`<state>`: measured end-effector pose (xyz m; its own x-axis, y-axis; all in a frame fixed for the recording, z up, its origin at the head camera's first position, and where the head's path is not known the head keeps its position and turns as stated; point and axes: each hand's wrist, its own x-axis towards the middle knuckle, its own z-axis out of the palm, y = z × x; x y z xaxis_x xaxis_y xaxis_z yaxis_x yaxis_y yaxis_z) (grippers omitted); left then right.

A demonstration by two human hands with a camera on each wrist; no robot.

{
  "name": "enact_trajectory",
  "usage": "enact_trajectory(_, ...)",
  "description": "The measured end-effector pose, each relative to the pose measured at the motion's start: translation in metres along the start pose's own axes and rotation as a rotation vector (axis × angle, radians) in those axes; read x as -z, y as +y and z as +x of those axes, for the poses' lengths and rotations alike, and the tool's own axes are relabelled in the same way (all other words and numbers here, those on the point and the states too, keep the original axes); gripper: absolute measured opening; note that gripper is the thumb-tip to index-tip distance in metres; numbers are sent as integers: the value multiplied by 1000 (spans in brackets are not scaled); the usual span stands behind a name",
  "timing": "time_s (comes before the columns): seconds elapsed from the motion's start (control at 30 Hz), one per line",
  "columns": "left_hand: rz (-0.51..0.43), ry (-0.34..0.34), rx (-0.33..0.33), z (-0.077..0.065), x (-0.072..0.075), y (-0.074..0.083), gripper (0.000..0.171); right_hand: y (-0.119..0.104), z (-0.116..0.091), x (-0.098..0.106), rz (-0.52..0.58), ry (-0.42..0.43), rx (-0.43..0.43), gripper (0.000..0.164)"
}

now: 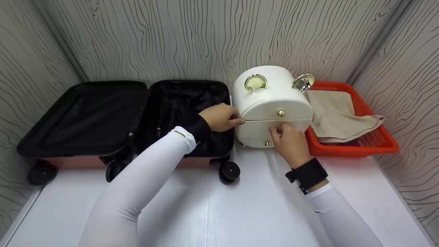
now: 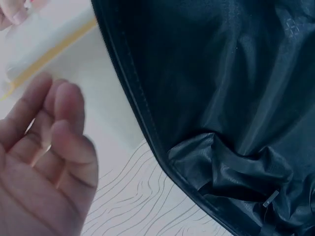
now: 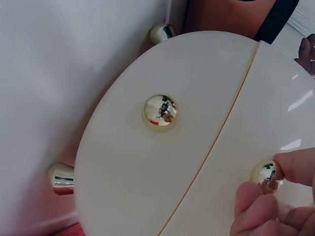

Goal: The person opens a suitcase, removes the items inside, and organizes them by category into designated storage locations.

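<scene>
A glossy white rounded box (image 1: 260,99) with gold ear-shaped trims on top and gold knobs on its front stands right of centre in the head view. My right hand (image 1: 291,144) is at its front. Thumb and fingers pinch a gold knob (image 3: 267,175) in the right wrist view. Another gold knob (image 3: 161,112) sits across a thin seam from it. My left hand (image 1: 221,117) is at the box's left side, its thumb extended by the front seam. In the left wrist view its fingers are loosely bent and hold nothing. Whether they touch the box, I cannot tell.
An open suitcase (image 1: 99,116) with black lining and wheels lies left of the box, under my left forearm. On the right, a red plastic basket (image 1: 384,144) holds a beige cloth (image 1: 332,113). Wood-grain panels (image 1: 205,37) rise behind the white tabletop (image 1: 212,209).
</scene>
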<state>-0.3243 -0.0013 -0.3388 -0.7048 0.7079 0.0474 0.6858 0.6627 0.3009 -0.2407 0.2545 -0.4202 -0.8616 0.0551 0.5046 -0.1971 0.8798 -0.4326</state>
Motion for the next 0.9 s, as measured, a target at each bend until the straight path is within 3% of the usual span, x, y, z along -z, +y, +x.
enact_trajectory(0.2, 42, 51, 51, 12, -8, 3, 43, 15, 4, -5, 28, -73, -76, 40)
enact_trajectory(0.43, 91, 82, 92, 17, -7, 10, 41, 28, 9, -16, -45, -263, -124, 43)
enact_trajectory(0.7, 99, 91, 86, 16, -10, 11, 46, 31, 12, -35, -20, -227, -73, 27)
enact_trajectory(0.9, 95, 122, 119, 14, -10, 9, 44, 24, 7, -36, -16, -209, -11, 40)
